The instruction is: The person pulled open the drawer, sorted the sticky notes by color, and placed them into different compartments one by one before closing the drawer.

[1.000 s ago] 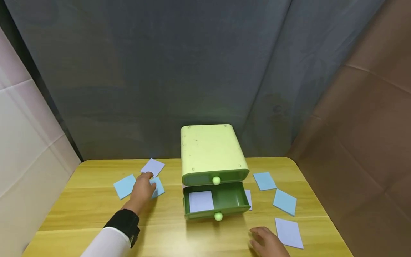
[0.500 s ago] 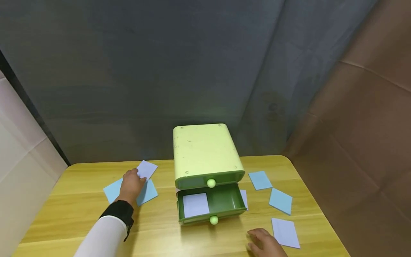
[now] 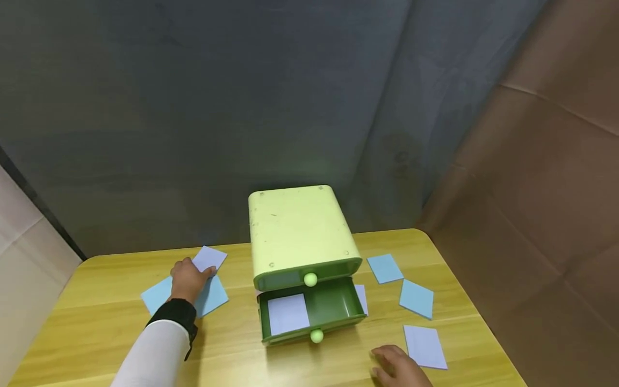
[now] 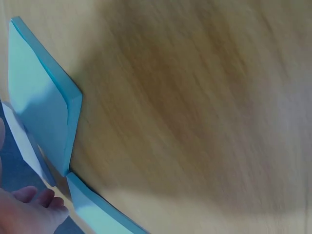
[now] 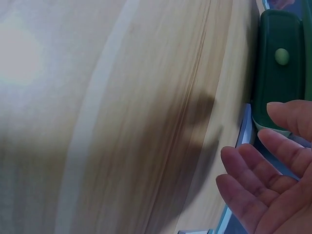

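Hand (L) [image 3: 187,280] at purple pad [image 3: 210,258] nr blue pads [image 3: 214,296].

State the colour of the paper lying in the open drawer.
Pale lilac; the paper in the drawer shows best in the head view.

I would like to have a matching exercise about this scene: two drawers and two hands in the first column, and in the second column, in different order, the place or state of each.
Column one
1. upper drawer
2. lower drawer
3. left hand
4. right hand

Column two
A. at the pads left of the cabinet
B. closed
C. toward the right, holding nothing
D. pulled out, a purple pad inside

Right pairs: 1-B, 2-D, 3-A, 4-C
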Demonstrator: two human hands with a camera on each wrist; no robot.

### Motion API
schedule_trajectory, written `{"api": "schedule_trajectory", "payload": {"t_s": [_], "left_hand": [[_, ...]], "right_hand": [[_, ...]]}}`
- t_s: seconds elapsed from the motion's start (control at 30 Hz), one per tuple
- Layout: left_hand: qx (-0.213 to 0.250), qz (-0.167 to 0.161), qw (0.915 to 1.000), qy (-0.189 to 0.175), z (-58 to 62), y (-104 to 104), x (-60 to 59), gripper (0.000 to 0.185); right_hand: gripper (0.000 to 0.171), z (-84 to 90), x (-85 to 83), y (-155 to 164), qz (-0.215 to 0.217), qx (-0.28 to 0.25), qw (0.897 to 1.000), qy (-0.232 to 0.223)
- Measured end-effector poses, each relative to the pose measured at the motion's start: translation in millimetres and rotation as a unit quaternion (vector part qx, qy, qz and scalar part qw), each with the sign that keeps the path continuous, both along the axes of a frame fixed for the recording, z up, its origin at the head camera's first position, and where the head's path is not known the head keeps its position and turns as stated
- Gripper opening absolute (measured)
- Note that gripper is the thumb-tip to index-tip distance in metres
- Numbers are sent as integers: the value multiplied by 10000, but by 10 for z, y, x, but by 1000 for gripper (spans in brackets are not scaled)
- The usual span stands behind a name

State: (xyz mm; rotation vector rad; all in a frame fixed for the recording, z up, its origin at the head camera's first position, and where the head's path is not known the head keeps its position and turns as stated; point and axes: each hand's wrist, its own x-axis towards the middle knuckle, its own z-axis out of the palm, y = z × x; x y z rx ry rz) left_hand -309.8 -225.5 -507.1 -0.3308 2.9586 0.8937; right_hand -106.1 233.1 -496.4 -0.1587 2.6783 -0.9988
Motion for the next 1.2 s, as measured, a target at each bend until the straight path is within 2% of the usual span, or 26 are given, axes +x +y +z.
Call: {"api": "schedule_trajectory", "payload": {"t_s": [0.03,0.07,0.27,0.3,0.43,0.63,0.8,0.97,1.07,1.2], "left_hand": [[-30,-17,10000,13,-9,-2,0,68],[-132,6,9996,244,-92,-17,-23,76],[-306,191,9992,176,-126,-1,-76,72],[-290,163,9994,-60,-57,14,-62,65],[-445,83,9989,-147,-62,19,-75,69],[-365,215,9988,-263,-88,30,-109,68],[-393,214,9985,-302,-44,39,-126,66],[-539,219,9968,-546,12,46,-129,67],[-539,304,9957,-689,37,54,-123,68],[-307,515,9950,-794,37,56,-110,71]], "right_hand": [[34,-5,0,12,39,-15,10000,-23],[34,-9,1,22,71,-44,10000,-42],[36,-27,18,62,99,-159,9998,-55],[36,-32,21,66,113,-139,9998,-22],[36,-38,33,81,196,-51,9998,50],[37,-52,45,99,233,-65,9997,28],[35,-74,44,117,334,-103,9993,93],[36,-85,35,125,303,-122,9995,-3],[36,-86,29,120,247,-141,9996,-61],[36,-85,27,109,242,-154,9996,-29]]}}
